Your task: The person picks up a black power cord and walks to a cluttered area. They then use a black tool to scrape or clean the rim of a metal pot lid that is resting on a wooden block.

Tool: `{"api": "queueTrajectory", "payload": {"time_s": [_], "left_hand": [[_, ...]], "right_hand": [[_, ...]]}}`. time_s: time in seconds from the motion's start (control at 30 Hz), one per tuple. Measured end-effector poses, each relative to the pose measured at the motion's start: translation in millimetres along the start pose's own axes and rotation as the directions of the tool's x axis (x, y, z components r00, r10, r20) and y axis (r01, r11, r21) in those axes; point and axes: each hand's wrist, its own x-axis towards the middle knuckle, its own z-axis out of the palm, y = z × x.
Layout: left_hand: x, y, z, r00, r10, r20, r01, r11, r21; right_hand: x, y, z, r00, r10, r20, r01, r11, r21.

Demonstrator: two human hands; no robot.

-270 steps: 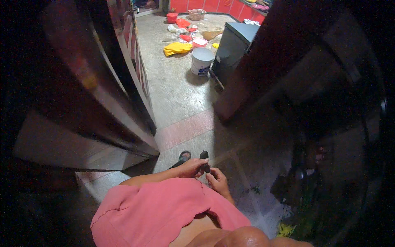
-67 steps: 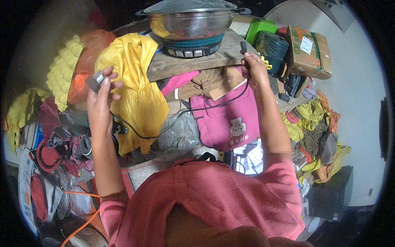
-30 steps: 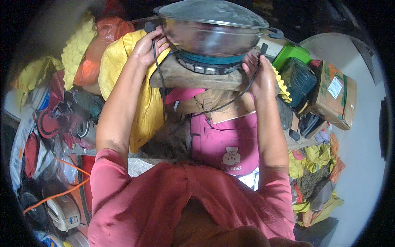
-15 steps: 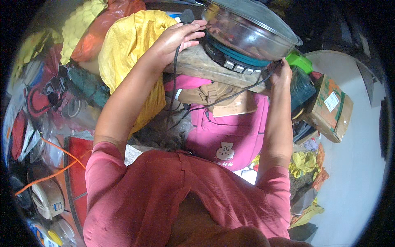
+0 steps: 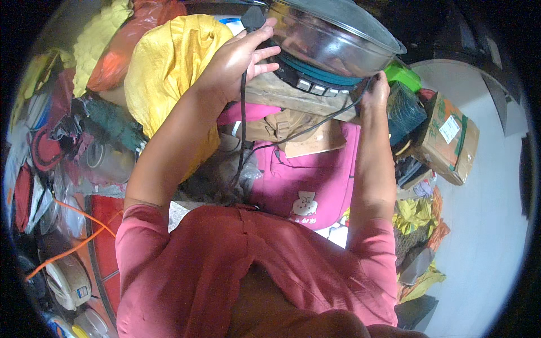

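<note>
A round dark electric cooker base with a teal band and pale buttons stands on a wooden board. On it rests a steel pot under a glass lid. My left hand is at the base's left side, fingers spread. A black plug sits just above that hand, its lead hanging past the wrist. My right hand is closed at the base's right edge, where the black power cord runs up to its fingers. Its fingertips are partly hidden.
Below the board stands a pink bag with brown cardboard above it. A yellow sack lies to the left. On the right are a green item, a taped carton and crumpled wrappers. An orange cord crosses the left.
The view has shifted slightly, so the cooker and pot sit a little higher and further left. My left fingers have spread wider; my right hand stays at the base's edge.
</note>
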Motion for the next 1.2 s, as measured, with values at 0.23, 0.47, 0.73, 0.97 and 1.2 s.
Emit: {"api": "queueTrajectory", "payload": {"time_s": [0.23,0.47,0.73,0.97,1.2], "left_hand": [[23,3,-40,0.994,0.066,-0.084,-0.061,0.996,0.064],[30,6,-65,0.994,0.039,-0.102,-0.044,0.998,-0.045],[-9,2,-19,0.995,0.041,-0.096,-0.039,0.999,0.022],[-11,4,-31,0.987,0.056,-0.15,-0.044,0.996,0.082],[3,8,-39,0.992,-0.03,-0.119,0.026,0.999,-0.035]], "right_hand": [[-67,9,6,0.99,-0.04,0.133,0.035,0.998,0.044],[-42,1,27,0.988,0.122,0.095,-0.134,0.982,0.131],[26,24,39,0.98,0.148,0.136,-0.173,0.966,0.194],[-8,20,19,0.978,0.161,0.134,-0.174,0.98,0.095],[-75,1,-4,0.993,0.022,0.117,-0.05,0.97,0.239]]}}
